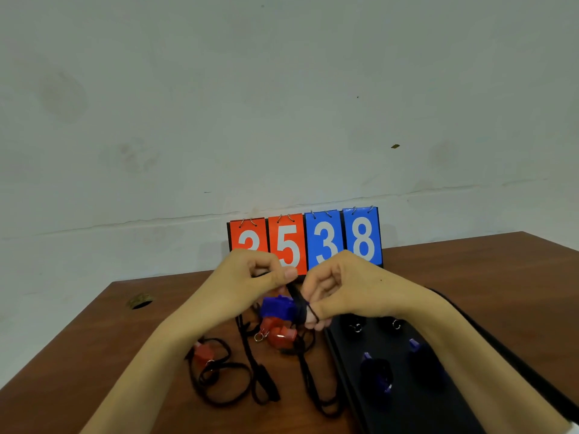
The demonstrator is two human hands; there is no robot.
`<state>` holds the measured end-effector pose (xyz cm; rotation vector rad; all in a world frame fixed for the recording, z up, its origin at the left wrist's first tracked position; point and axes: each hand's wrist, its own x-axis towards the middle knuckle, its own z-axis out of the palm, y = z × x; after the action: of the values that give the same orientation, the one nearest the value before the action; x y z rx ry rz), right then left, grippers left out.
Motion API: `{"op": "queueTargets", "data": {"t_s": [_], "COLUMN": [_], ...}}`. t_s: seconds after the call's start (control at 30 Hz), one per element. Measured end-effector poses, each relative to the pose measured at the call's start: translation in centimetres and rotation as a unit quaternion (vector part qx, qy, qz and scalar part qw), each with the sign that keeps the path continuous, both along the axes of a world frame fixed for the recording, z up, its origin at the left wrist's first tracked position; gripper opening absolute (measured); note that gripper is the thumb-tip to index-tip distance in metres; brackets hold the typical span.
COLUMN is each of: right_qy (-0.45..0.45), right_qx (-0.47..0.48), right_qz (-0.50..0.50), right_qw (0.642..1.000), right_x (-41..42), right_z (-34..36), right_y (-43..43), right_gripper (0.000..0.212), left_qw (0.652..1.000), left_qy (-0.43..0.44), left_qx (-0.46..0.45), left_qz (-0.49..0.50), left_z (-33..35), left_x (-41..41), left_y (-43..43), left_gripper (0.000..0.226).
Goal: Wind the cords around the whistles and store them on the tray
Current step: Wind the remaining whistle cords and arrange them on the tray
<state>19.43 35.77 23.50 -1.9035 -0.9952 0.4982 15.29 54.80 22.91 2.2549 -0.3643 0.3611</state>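
Between two hands [250, 277] [340, 288], one blue whistle [277, 306], one cord [293, 293]

Left hand [250, 277] and right hand [338, 289]: both bare. One small dark dot [380, 280] on the right hand's back. Left forearm [163, 355], toward 7 o'clock, uncovered to the frame edge. Right forearm [470, 355], toward 5 o'clock, likewise; white sliver [574, 429] at that corner, possibly a cuff, unconfirmed.
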Motion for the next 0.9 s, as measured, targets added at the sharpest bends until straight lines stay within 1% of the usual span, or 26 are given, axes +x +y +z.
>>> {"op": "queueTargets", "data": {"t_s": [0.07, 0.13, 0.2, 0.27, 0.3, 0.4, 0.5, 0.6, 0.73, 0.83, 0.9], "right_qy": [0.020, 0.031, 0.037, 0.033, 0.028, 0.006, -0.011, -0.046, -0.075, -0.108, -0.155], "right_qx": [0.026, 0.047, 0.066, 0.081, 0.085, 0.091, 0.102, 0.110, 0.127, 0.134, 0.116], "right_qz": [0.002, 0.004, -0.003, -0.021, -0.032, -0.062, -0.092, -0.132, -0.198, -0.274, -0.329], "right_qw": [0.999, 0.998, 0.997, 0.996, 0.996, 0.994, 0.990, 0.984, 0.969, 0.946, 0.924], "right_x": [0.0, -0.1, -0.2, -0.2, -0.2, -0.1, 0.1, 0.6, 1.4, 2.3, 2.9], "right_z": [0.3, 0.5, 0.6, 0.8, 0.9, 1.1, 1.0, 0.8, 0.2, -0.5, -1.2], "right_y": [-0.5, -0.7, -0.8, -0.9, -1.0, -1.0, -1.2, -1.1, -0.9, -0.7, -0.6], "right_gripper": [0.010, 0.011, 0.012, 0.012, 0.011, 0.010, 0.010, 0.011, 0.017, 0.017, 0.015], "left_qw": [1.000, 0.999, 0.998, 0.996, 0.995, 0.991, 0.989, 0.991, 0.997, 0.999, 0.999], "left_qy": [0.024, 0.043, 0.055, 0.066, 0.077, 0.096, 0.097, 0.098, 0.056, 0.035, 0.033], "left_qx": [-0.018, -0.026, -0.008, 0.000, -0.018, -0.086, -0.110, -0.095, -0.050, -0.019, -0.003], "left_qz": [-0.005, 0.002, 0.030, 0.063, 0.065, 0.018, 0.008, 0.007, 0.024, 0.033, 0.031], "left_z": [-0.2, -0.4, -0.7, -0.9, -0.9, -0.7, -0.7, -1.0, -1.6, -1.9, -1.8], "left_x": [0.0, 0.2, 0.6, 0.8, 0.7, -0.3, -0.4, 0.1, 0.4, 0.3, -0.1], "left_y": [-0.4, -0.8, -1.2, -1.6, -1.7, -2.1, -2.0, -2.0, -2.1, -2.2, -2.6], "left_gripper": [0.031, 0.042, 0.052, 0.049, 0.044, 0.044, 0.041, 0.041, 0.042, 0.039, 0.036]}}
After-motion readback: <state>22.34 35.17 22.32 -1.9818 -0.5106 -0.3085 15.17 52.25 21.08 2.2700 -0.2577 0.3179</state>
